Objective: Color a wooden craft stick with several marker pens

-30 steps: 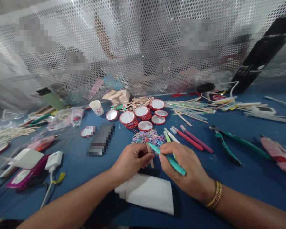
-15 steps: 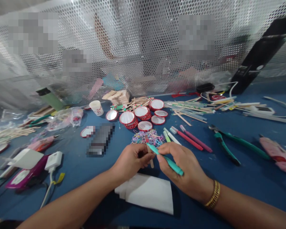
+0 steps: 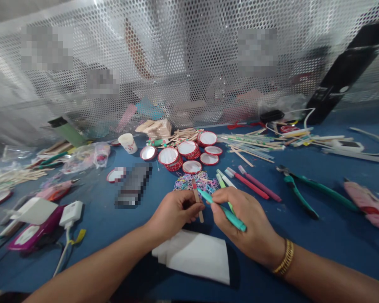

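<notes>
Between the thumb and fingers of my left hand (image 3: 180, 210) is a flat wooden craft stick (image 3: 201, 216), upright, with a red-coloured upper end. My right hand (image 3: 243, 219) grips a turquoise marker (image 3: 229, 213) like a pen, its tip close beside the stick; whether the two touch I cannot tell. Just beyond my hands lies a heap of small coloured rubber bands (image 3: 208, 182). To its right rest a red marker (image 3: 251, 185), a purple marker (image 3: 262, 185), and a green and a white one. A folded white cloth or tissue (image 3: 198, 256) lies below my hands.
Red-rimmed round discs (image 3: 169, 156) are stacked behind the bands, near a paper cup (image 3: 127, 143). Green-handled pliers (image 3: 300, 189) and a pink glue gun (image 3: 368, 202) lie right. A phone (image 3: 133, 185) and a white charger (image 3: 71, 213) are left. A perforated metal screen (image 3: 183, 63) stands behind.
My right hand has shifted slightly right with the turquoise marker, so the marker's tip has drawn away to the right side of the stick. My left hand stays in place with the stick.
</notes>
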{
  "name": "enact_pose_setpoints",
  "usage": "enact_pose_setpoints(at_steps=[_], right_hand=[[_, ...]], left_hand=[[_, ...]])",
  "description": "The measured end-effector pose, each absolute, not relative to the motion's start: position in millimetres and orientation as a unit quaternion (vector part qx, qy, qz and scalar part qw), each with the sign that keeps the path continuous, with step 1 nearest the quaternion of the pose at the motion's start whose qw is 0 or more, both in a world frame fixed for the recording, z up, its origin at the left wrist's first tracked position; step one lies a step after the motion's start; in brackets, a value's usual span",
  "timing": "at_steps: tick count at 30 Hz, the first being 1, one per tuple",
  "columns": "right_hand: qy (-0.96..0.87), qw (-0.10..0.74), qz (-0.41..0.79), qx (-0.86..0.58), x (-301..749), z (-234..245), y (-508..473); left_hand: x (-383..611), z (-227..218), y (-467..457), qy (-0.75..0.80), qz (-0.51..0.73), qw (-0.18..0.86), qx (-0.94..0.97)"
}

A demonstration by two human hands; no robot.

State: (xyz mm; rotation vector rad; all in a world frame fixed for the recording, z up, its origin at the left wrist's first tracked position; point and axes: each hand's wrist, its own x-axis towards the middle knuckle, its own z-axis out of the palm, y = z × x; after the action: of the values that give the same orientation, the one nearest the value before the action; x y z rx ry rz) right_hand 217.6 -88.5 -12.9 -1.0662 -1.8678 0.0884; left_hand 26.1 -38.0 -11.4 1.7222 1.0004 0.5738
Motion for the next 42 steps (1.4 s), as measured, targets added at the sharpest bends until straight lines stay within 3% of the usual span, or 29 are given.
enact_pose_setpoints(at_steps=[23, 42], right_hand=[[-0.768, 0.464, 0.032, -0.441, 218, -12, -89], [-0.763, 0.496, 0.011, -0.414, 223, -11, -94]], left_hand=[[27, -11, -38, 0.418, 0.241, 0.507, 0.714], [26, -5, -48, 0.420, 0.194, 0.418, 0.782]])
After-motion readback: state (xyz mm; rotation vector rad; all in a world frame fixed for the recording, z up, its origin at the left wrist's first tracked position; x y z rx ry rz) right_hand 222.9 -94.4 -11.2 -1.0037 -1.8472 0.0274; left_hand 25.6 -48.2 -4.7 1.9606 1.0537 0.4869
